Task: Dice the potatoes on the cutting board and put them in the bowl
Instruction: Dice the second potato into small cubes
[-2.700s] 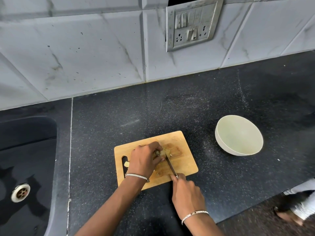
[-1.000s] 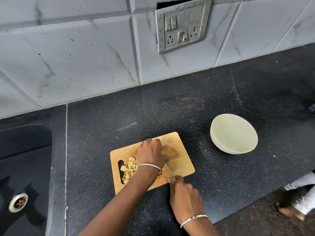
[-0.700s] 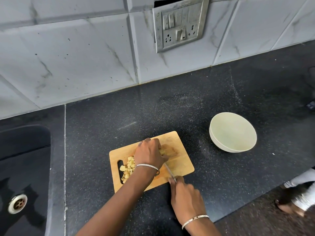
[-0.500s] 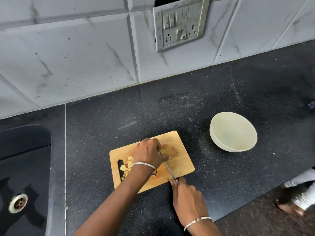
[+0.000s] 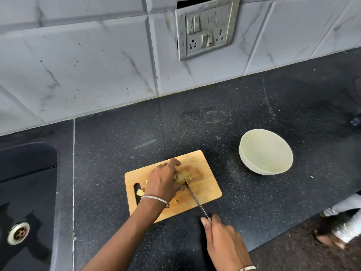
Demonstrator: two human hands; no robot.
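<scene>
While the cut is under way, the head view looks down on a rectangular light wooden cutting board (image 5: 205, 184) lying on a black speckled stone counter (image 5: 195, 124), with a pale round bowl (image 5: 246, 165) set apart to its right, nothing visible inside it. On the board's middle sits a yellowish-brown potato chunk (image 5: 182, 176). The left hand (image 5: 164, 182) covers it from the left, fingers curled down over it and pinning it to the wood. The right hand (image 5: 224, 243) is closed round the handle of a slim steel-bladed knife (image 5: 195, 198), the handle itself hidden in the fist. The blade runs diagonally up across the board's near edge to meet the chunk's right side. A small heap of pale diced cubes (image 5: 139, 192) peeks out by the board's slot handle, mostly hidden under the left wrist, and one stray bit (image 5: 176, 201) lies near the blade. A dark sink (image 5: 25, 173) with a steel drain (image 5: 18, 233) sits at far left.

By my judgement the chunk is firm but light, and its cut faces are wet and slippery, so it needs gripping from above with fingertips tucked back from the edge. The cubes are loose and prone to scatter. They are better scooped together or swept off the tilted board than pinched singly.
</scene>
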